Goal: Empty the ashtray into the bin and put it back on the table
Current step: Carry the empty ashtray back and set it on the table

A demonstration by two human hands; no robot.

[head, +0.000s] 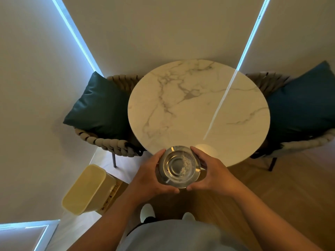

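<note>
A round steel ashtray [178,167] with a streak of grey ash in its dish is held upright between both hands, just off the near edge of the round marble table [197,109]. My left hand [151,175] wraps its left side and my right hand [212,171] grips its right side. A pale yellow bin [88,189] stands on the floor to the lower left of the ashtray, its lid closed.
Two woven chairs with dark teal cushions [98,107] [306,105] flank the table left and right. Blinds cover the wall behind. Wooden floor [272,192] lies to the right of me, and my feet show below the ashtray.
</note>
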